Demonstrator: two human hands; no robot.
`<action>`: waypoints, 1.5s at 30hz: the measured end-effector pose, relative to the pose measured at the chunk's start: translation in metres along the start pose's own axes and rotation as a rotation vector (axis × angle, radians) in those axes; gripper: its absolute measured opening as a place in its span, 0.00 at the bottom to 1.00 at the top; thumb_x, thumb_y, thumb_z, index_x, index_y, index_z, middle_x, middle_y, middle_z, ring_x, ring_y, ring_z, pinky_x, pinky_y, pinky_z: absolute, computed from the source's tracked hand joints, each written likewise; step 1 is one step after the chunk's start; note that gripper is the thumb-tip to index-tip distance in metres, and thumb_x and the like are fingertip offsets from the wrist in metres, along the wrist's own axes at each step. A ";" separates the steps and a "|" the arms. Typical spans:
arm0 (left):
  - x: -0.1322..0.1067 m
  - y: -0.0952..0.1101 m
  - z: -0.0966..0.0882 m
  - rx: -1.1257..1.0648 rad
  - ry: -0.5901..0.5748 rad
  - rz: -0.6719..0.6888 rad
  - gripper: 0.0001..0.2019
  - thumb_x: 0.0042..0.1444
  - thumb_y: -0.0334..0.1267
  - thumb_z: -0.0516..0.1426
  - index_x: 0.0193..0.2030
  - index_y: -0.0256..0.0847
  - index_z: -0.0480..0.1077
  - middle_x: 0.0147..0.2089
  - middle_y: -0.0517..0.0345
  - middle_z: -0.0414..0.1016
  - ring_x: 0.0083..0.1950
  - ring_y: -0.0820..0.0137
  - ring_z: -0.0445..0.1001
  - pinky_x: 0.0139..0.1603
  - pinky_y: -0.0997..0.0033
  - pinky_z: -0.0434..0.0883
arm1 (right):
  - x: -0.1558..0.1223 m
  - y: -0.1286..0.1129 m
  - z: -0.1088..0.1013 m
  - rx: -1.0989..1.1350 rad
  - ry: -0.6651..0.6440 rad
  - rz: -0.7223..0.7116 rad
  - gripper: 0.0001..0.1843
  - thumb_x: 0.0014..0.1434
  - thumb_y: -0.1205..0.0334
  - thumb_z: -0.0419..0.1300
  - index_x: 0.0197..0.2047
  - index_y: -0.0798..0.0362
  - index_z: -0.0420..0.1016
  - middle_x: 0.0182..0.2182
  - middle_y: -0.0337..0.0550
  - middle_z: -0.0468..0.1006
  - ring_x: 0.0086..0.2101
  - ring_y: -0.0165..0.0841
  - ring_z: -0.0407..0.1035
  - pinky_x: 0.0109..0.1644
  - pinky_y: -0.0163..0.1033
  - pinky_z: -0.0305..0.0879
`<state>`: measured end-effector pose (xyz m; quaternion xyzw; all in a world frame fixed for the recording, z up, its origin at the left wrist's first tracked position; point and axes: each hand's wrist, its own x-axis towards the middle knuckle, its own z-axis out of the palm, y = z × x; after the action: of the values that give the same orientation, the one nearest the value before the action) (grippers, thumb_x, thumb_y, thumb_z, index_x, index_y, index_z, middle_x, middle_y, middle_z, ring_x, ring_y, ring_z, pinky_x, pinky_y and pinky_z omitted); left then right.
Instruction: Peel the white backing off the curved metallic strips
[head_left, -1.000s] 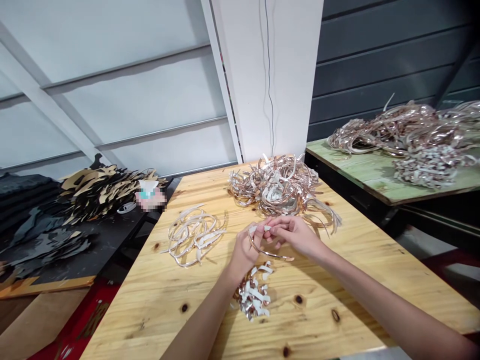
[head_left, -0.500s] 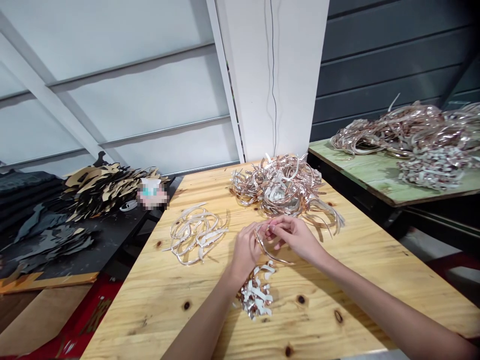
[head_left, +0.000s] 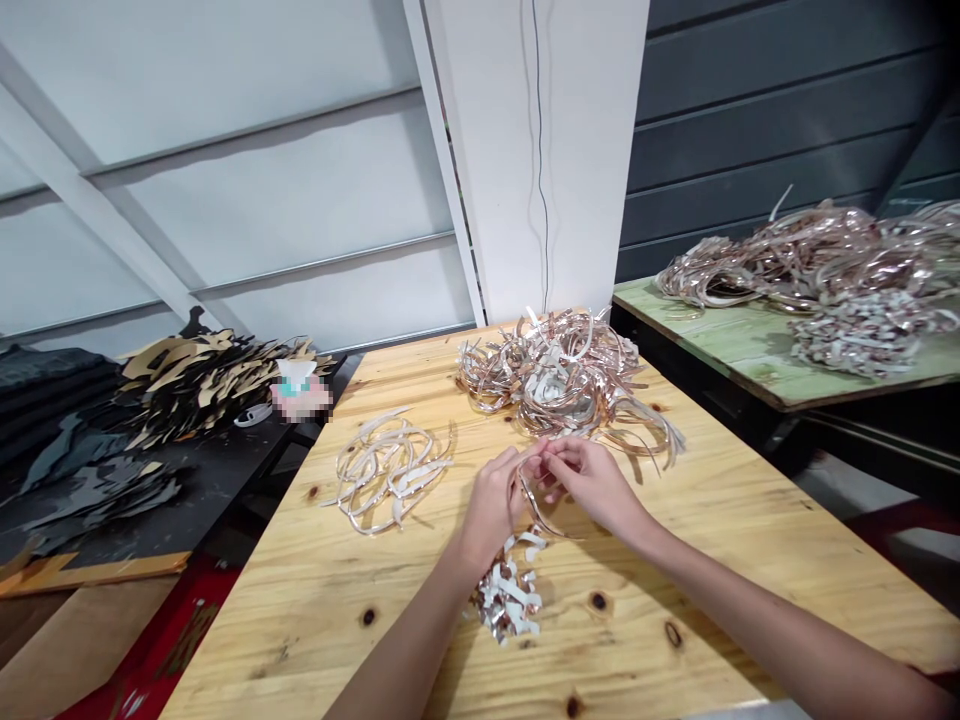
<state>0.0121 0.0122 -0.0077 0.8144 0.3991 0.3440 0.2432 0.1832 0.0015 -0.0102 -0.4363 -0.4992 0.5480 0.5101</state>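
Both of my hands meet over the middle of a pale wooden table (head_left: 735, 520). My left hand (head_left: 491, 505) and my right hand (head_left: 592, 480) each pinch one shiny rose-gold strip (head_left: 534, 508), which curves down between them. Just below my hands lies a small heap of short silvery scraps (head_left: 508, 595). Behind my hands sits a large tangle of rose-gold strips (head_left: 562, 375). A flatter bunch of pale strips (head_left: 386, 470) lies to the left.
A white pillar (head_left: 540, 150) rises behind the table. To the right a green-topped table (head_left: 727, 345) carries more tangled strips (head_left: 825, 270). On the left a dark bench (head_left: 210, 480) holds stacks of tan and black cut pieces (head_left: 202, 385).
The strip has swung from lying out sideways to hanging more steeply between my hands. My hands have shifted only slightly.
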 end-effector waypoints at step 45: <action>0.001 0.009 0.000 -0.191 0.202 -0.311 0.28 0.68 0.57 0.50 0.22 0.39 0.67 0.22 0.61 0.69 0.25 0.73 0.66 0.30 0.72 0.60 | -0.005 -0.007 0.000 -0.397 -0.192 -0.204 0.11 0.67 0.62 0.53 0.36 0.53 0.74 0.26 0.39 0.77 0.24 0.33 0.71 0.29 0.36 0.64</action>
<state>0.0168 0.0079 -0.0009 0.6774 0.5081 0.4186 0.3281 0.1842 -0.0041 -0.0033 -0.4212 -0.6846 0.4238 0.4174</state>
